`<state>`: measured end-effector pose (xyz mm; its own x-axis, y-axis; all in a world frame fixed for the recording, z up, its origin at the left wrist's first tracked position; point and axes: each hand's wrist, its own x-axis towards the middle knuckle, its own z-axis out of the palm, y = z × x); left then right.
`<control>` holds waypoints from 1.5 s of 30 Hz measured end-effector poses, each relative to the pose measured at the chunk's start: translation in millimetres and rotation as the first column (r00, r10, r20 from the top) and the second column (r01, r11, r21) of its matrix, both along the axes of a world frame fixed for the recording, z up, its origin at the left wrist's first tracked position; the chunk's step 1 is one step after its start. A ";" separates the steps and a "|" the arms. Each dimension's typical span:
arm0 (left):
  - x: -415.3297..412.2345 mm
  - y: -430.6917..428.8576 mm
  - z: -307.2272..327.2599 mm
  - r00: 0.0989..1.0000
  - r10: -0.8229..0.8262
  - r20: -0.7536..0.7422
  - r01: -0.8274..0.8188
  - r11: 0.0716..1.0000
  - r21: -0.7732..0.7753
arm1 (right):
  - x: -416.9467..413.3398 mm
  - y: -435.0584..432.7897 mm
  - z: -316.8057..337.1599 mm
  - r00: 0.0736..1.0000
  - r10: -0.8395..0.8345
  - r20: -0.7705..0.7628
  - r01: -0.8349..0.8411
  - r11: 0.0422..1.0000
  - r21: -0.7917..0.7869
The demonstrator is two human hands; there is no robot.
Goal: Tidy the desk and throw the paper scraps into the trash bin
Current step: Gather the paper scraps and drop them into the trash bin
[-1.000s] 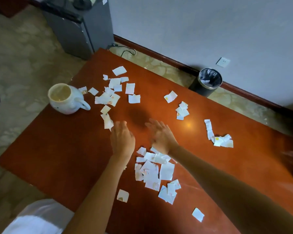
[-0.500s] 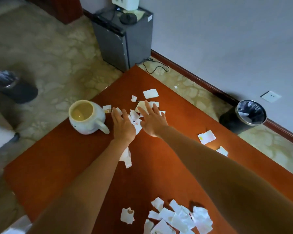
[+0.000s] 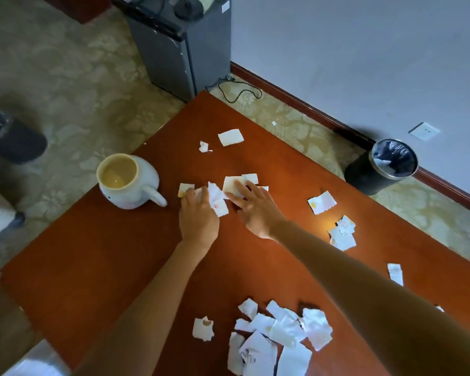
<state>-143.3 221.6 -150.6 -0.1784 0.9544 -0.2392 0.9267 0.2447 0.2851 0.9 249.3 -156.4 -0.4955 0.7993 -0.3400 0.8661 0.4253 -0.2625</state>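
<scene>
Beside the mug (image 3: 128, 183), the left hand (image 3: 198, 218) and right hand (image 3: 255, 207) have moved up and now lie flat, fingers straight, gripping nothing, on the far paper scraps (image 3: 217, 195), ready to rake them back before binning.

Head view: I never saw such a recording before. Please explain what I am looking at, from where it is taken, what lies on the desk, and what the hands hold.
There is no machine here. A person wears a camera on the head, so the one picture looks forward and down at their own two arms. The left hand and the right hand lie with fingers stretched on a few scraps in the middle of the desk; they press on them but grip nothing. Beside the left hand stands a mug. More scraps lie loose on the desk, with a big pile at the near edge. A bin stands on the floor by the wall, beyond the desk.
</scene>
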 end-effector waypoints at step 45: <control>24.9 -60.9 -8.6 0.961 -0.252 0.110 0.247 0.967 0.056 | 23.5 -65.2 -0.7 0.976 -0.173 -0.131 0.186 0.977 0.102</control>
<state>-118.4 160.8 -159.2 0.0931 0.9747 -0.2034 0.9170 -0.0044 0.3988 24.4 184.1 -157.1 -0.3722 0.9087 -0.1889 0.8960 0.2987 -0.3285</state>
